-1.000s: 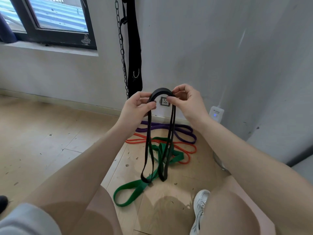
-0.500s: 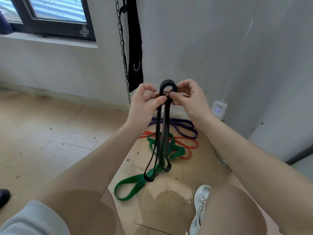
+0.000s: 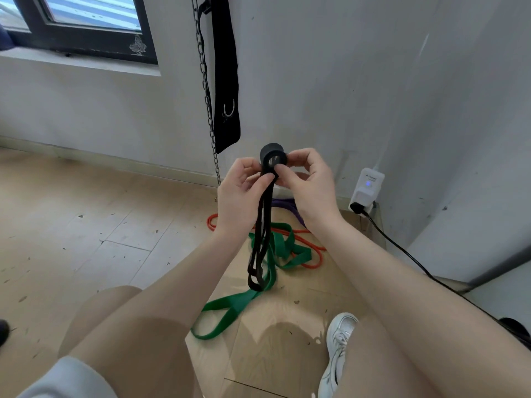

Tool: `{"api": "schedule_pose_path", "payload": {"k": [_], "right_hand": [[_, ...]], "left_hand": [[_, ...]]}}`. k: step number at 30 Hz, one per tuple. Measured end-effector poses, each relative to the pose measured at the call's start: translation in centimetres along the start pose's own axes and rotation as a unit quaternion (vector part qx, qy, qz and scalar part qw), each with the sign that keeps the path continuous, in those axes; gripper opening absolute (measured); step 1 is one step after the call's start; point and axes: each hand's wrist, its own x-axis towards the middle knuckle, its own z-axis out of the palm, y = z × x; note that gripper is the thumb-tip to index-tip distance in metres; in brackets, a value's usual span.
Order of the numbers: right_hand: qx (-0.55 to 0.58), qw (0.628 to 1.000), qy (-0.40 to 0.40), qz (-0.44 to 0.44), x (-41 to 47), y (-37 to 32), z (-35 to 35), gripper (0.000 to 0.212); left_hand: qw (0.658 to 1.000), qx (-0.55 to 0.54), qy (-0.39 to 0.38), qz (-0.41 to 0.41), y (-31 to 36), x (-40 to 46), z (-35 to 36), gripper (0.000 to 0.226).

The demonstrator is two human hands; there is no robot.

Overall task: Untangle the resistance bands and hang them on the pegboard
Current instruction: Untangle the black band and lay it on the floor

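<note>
Both hands hold a black resistance band (image 3: 260, 242) in front of me; its top is pinched into a small tight loop and the doubled strands hang down to just above the floor. My left hand (image 3: 240, 193) and my right hand (image 3: 309, 182) pinch it together just under the loop, thumbs nearly touching. On the wooden floor beneath lie a green band (image 3: 230, 308), an orange-red band (image 3: 309, 248) and a purple band (image 3: 290, 206), overlapping near the wall. No pegboard is in view.
A metal chain (image 3: 205, 90) and a black strap with a metal ring (image 3: 227, 81) hang on the grey wall. A white plug-in device (image 3: 367, 188) with a black cable sits low on the right. My white shoe (image 3: 337, 351) and knees fill the bottom.
My hands have come together, narrowing the wide top loop of the black band into a small tight one. The hanging strands have drawn close together.
</note>
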Motion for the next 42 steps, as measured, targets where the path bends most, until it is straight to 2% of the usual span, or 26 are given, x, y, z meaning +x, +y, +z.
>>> {"api": "schedule_pose_path", "payload": {"k": [2, 6, 9, 12, 14, 17, 22, 27, 30, 32, 34, 37, 39, 42], "right_hand": [[-0.008, 1.0, -0.009, -0.002, -0.2, 0.4, -0.1, 0.01], [-0.077, 0.996, 0.023, -0.031, -0.4, 0.6, -0.3, 0.012], [-0.109, 0.992, 0.037, -0.054, -0.7, 0.6, 0.0, 0.007], [-0.083, 0.995, 0.027, -0.043, -0.7, 0.9, 0.0, 0.009], [-0.038, 0.999, -0.013, -0.027, -0.5, 1.3, -0.3, 0.023], [-0.049, 0.996, -0.07, 0.0, -1.2, 2.7, -0.9, 0.046], [-0.13, 0.987, -0.066, 0.065, -5.4, 6.6, 0.5, 0.07], [-0.093, 0.995, -0.008, 0.043, -6.3, 7.2, 3.1, 0.042], [-0.094, 0.995, 0.003, 0.046, -5.3, 6.8, 2.6, 0.03], [-0.138, 0.99, -0.018, 0.038, -3.9, 6.6, 1.1, 0.022], [-0.204, 0.976, -0.07, 0.027, -2.2, 6.5, -0.8, 0.018], [-0.299, 0.937, -0.174, 0.036, 0.4, 7.4, -3.5, 0.023], [-0.349, 0.911, -0.216, 0.047, 1.8, 8.6, -4.8, 0.024], [-0.365, 0.893, -0.252, 0.08, 3.3, 11.8, -5.4, 0.025]], "left_hand": [[1.0, 0.024, -0.007, 0.011, -0.2, -0.2, -0.2, 0.015], [0.995, 0.084, -0.039, 0.034, -0.9, -0.6, -0.1, 0.025], [0.993, 0.108, -0.025, 0.047, -1.1, -0.6, -0.1, 0.024], [0.991, 0.12, -0.016, 0.055, -1.0, -0.4, 0.0, 0.021], [0.993, 0.108, -0.009, 0.037, -0.6, -0.1, 0.0, 0.018], [0.995, 0.099, 0.003, 0.026, 0.1, 0.7, 0.1, 0.017], [0.99, 0.113, 0.063, 0.059, 1.6, 1.0, 1.1, 0.021], [0.99, 0.094, 0.088, 0.056, 2.2, 0.6, 1.3, 0.02], [0.991, 0.042, 0.127, 0.024, 2.2, 1.4, 0.2, 0.023], [0.987, 0.003, 0.156, -0.023, 1.6, 2.0, -0.6, 0.023], [0.98, -0.04, 0.176, -0.085, 0.4, 2.3, -0.9, 0.022], [0.966, -0.072, 0.19, -0.159, -2.2, 2.8, -0.1, 0.022], [0.955, -0.085, 0.202, -0.201, -4.8, 3.5, 0.7, 0.027], [0.931, -0.097, 0.226, -0.271, -9.5, 4.9, 2.0, 0.03]]}}
